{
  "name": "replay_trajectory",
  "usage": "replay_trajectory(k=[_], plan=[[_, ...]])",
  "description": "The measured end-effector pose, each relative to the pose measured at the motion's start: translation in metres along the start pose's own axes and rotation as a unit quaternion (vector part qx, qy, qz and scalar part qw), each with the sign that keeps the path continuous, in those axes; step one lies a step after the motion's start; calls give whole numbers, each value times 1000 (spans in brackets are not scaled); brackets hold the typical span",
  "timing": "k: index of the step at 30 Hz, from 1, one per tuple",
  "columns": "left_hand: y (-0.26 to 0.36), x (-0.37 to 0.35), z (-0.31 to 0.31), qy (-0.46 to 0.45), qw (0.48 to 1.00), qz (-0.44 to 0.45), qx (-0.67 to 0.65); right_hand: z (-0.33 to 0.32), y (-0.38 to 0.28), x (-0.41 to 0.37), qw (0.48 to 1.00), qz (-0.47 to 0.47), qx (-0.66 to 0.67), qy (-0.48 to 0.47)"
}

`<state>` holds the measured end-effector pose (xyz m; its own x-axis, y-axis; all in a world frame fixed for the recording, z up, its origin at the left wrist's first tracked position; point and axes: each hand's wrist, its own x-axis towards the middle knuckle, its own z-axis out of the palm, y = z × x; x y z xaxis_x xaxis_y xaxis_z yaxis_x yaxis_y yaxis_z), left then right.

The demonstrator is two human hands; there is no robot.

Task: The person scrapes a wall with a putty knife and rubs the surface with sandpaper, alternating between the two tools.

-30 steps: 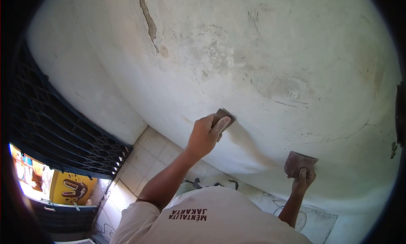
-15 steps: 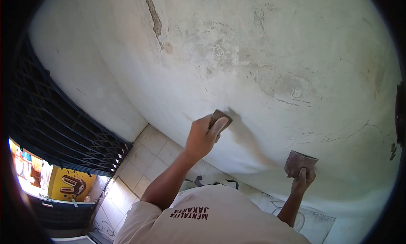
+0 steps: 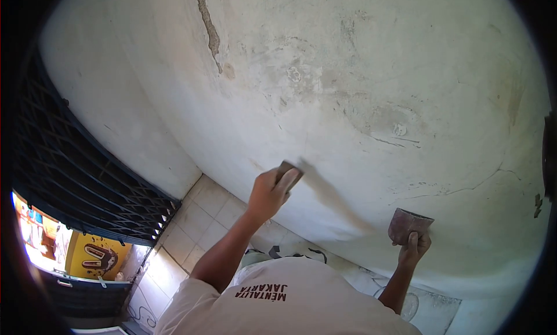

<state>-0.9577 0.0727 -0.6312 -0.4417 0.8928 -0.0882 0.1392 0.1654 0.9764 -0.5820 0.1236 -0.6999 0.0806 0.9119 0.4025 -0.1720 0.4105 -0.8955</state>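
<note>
My left hand (image 3: 268,194) is closed on a small, flat, brown-grey putty spreader (image 3: 289,175). The spreader's edge is at the pale wall (image 3: 348,178), and the shadow of my arm starts right beside it; whether it touches cannot be made out. Lower on the right, my right hand (image 3: 415,247) grips a wider reddish-brown putty spreader (image 3: 409,225), thumb on its face and fingers hidden behind. Its surface looks smeared. Grey, rough patches (image 3: 301,74) mark the wall above both hands.
A deep crack (image 3: 209,27) runs down the upper wall, and a thin crack (image 3: 464,190) lies at right. White floor tiles (image 3: 203,210) meet the wall's foot. At left are a dark folding metal gate (image 3: 87,155) and a yellow panel (image 3: 96,255) beyond it.
My left hand has moved a little down and to the left with its spreader. My right hand has barely shifted and keeps its hold.
</note>
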Motion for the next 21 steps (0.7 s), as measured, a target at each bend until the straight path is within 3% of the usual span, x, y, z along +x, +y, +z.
replay_trajectory(k=[3, 6, 10, 14, 17, 19, 21], plan=[[-35, -5, -8, 28, 996, -88, -7, -1, 0, 0, 1000, -3, -8, 2], [-15, 13, 0, 45, 998, 47, -1, 2, -4, -1, 1000, -4, -15, 5], [5, 21, 6, 15, 999, 26, -19, -3, 3, 3, 1000, -8, 6, -24], [-18, 6, 0, 21, 1000, 10, -15, -8, 3, -2, 999, -12, 7, -40], [-35, -10, -6, 43, 993, -104, -36, -15, 14, -1, 999, -42, -6, -34], [-56, 14, 0, 37, 997, 70, 19, -14, 12, 0, 998, -43, 1, -39], [-24, 28, 8, 27, 983, 179, 26, -9, 8, -2, 999, -31, -2, -31]])
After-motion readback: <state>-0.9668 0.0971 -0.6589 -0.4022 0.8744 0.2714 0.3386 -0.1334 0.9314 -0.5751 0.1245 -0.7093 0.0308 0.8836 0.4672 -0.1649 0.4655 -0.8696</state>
